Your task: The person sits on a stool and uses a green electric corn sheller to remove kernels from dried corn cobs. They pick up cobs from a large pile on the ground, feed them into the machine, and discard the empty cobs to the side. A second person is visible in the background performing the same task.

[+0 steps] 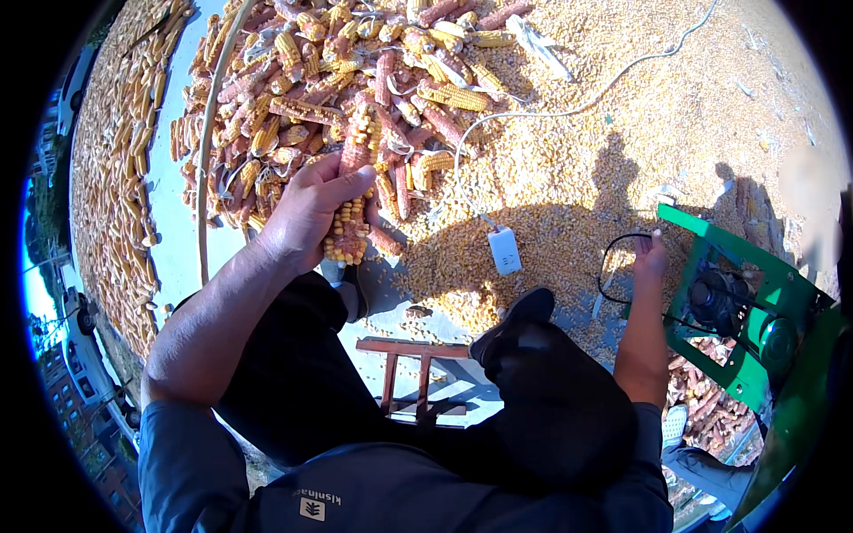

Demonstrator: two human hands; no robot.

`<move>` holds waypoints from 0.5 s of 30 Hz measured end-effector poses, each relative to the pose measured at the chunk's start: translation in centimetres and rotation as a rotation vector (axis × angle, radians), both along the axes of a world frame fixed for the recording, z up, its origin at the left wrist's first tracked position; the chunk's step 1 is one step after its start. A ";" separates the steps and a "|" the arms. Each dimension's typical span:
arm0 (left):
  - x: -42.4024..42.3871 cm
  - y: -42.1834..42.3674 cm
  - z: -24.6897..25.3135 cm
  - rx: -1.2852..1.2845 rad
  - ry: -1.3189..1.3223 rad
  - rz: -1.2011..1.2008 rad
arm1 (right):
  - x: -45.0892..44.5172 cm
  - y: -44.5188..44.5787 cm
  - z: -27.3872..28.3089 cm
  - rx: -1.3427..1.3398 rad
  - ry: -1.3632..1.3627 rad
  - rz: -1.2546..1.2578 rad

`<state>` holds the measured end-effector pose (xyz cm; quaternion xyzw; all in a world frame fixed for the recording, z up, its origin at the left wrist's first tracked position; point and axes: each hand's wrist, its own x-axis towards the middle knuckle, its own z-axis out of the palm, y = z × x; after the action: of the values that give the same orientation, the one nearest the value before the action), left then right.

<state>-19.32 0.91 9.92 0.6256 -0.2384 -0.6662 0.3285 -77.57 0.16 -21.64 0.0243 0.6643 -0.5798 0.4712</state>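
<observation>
My left hand (313,206) is closed around partly shelled corn cob (348,230), with patches of yellow kernels on its reddish core. It shows above and below my fingers; whether this is one cob or two, I cannot tell. Beyond it lies a heap of corn cobs (266,133), many partly stripped. At the right, the fingertips of my right hand (650,256) pinch a black cable (602,266), which loops back towards a green metal-framed machine (706,230) with a motor. A white power strip (504,250) on a white cord rests on loose kernels between my hands.
Loose kernels (566,160) spread widely ahead. A wooden pole (205,153) stands left of the heap; more cobs (126,200) lie farther left. A wooden stool (413,348) is between my legs. Another person's shoe (674,425) shows beneath the machine, near more cobs (706,393).
</observation>
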 end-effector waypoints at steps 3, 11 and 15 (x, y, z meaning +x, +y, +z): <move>1.6 -3.0 -6.0 -0.022 -0.187 -0.109 | 2.8 1.8 7.3 -0.070 -0.141 0.067; 1.2 -1.6 -20.4 -0.042 -1.531 -0.337 | 11.1 6.3 24.0 -0.100 -0.151 0.574; -7.1 3.2 -26.4 -0.298 -0.934 -0.490 | 9.9 8.1 28.8 -0.183 -0.286 0.757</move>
<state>-26.44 4.10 -16.47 0.7276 -0.5894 -0.3338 0.1083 -67.68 8.22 7.12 -0.1834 0.4998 -0.4132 0.7388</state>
